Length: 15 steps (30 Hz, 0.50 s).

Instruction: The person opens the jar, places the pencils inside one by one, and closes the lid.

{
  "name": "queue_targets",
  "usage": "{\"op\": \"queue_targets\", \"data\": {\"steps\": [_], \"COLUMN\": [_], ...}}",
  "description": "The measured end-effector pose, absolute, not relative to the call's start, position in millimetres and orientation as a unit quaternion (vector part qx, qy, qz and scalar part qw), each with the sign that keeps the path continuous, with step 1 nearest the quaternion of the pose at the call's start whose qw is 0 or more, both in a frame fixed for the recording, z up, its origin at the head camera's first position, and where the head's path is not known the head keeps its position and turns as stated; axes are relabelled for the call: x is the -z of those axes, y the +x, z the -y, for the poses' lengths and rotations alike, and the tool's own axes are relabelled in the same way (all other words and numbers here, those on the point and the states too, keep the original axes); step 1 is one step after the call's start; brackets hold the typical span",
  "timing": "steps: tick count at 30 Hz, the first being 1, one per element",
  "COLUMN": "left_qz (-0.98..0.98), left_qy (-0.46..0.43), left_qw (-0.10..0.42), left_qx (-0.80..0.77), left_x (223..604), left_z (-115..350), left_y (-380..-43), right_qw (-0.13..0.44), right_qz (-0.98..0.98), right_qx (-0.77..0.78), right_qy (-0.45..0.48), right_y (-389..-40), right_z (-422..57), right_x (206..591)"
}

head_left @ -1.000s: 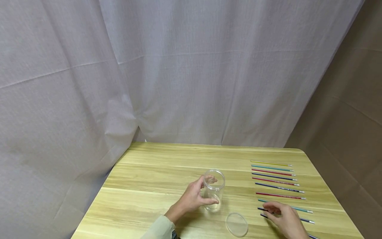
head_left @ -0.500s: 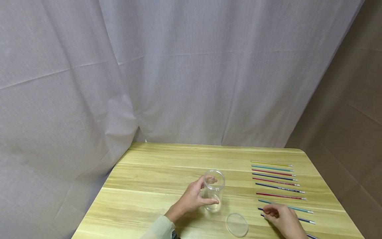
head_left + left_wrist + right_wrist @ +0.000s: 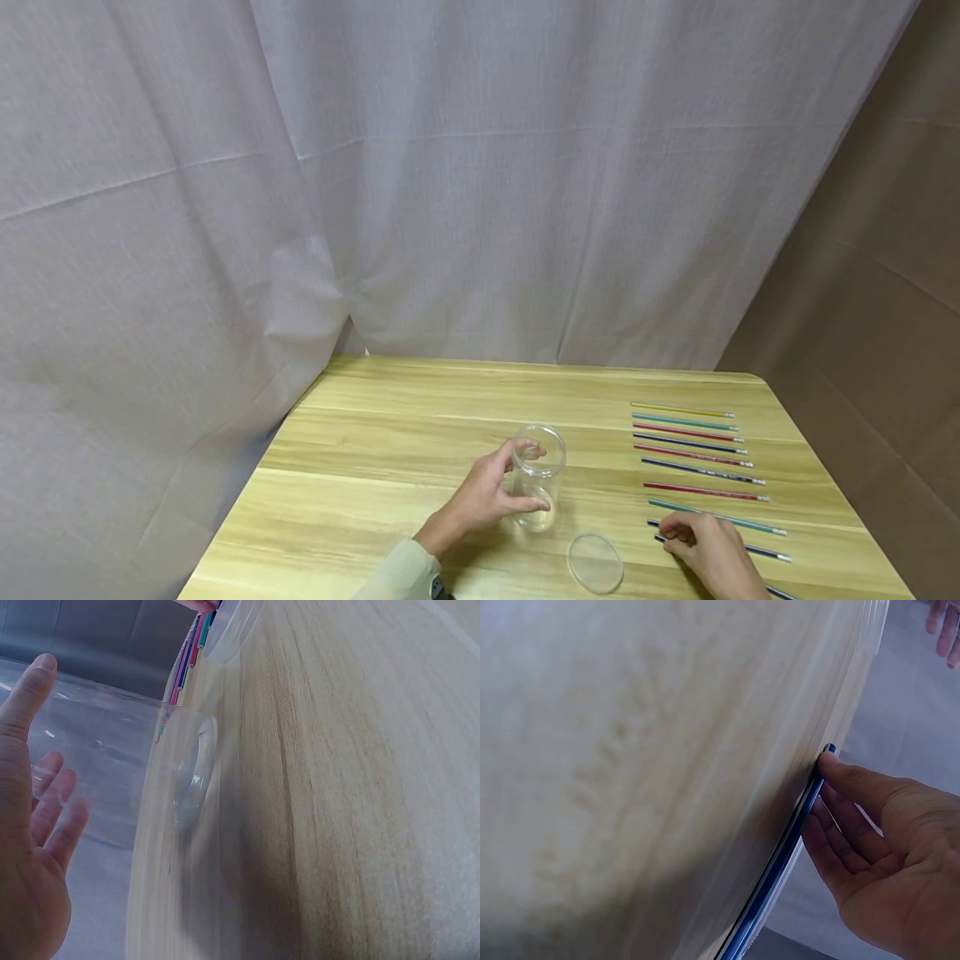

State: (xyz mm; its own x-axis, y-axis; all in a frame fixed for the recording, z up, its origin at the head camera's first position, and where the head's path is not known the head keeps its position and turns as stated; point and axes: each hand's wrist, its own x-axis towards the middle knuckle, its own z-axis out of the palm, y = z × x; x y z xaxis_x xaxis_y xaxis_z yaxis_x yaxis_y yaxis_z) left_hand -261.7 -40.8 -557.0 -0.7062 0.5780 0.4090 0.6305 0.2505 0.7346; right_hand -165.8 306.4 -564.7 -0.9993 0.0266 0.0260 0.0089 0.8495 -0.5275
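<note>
A clear plastic jar [image 3: 538,485] stands upright without its lid on the table, with my left hand [image 3: 487,492] wrapped round its side, thumb in front and fingers behind. In the left wrist view, the jar's clear wall [image 3: 112,742] shows between thumb and fingers. At the lower right, my right hand [image 3: 711,546] pinches a dark blue pencil [image 3: 768,553] near its unerasered end. In the right wrist view the thumb lies at the tip of this blue pencil [image 3: 780,851], the other fingers partly behind it. A second dark pencil [image 3: 652,523] lies beside it, mostly hidden by the hand.
A round clear lid [image 3: 596,564] lies flat between the jar and the right hand. Several pencils, among them a yellow pencil [image 3: 681,410] and a red pencil [image 3: 705,492], lie in a row along the right side of the wooden table [image 3: 360,433]. Grey curtain [image 3: 480,183] hangs behind.
My right hand has shifted slightly to the left and down over the dark pencils, its fingertips drawing together. The left hand and the jar have stayed in place.
</note>
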Motion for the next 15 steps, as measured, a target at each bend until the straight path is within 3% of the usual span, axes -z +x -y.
{"op": "queue_targets", "data": {"steps": [15], "left_qz": [0.787], "left_qy": [-0.383], "left_qw": [0.034], "left_qx": [0.482], "left_x": [558.5], "left_z": [40.6], "left_y": [-262.0], "right_qw": [0.026], "right_qz": [0.962], "right_qx": [-0.270], "right_qy": [-0.011], "right_y": [-166.3], "right_z": [-302.2], "right_x": [562.9]}}
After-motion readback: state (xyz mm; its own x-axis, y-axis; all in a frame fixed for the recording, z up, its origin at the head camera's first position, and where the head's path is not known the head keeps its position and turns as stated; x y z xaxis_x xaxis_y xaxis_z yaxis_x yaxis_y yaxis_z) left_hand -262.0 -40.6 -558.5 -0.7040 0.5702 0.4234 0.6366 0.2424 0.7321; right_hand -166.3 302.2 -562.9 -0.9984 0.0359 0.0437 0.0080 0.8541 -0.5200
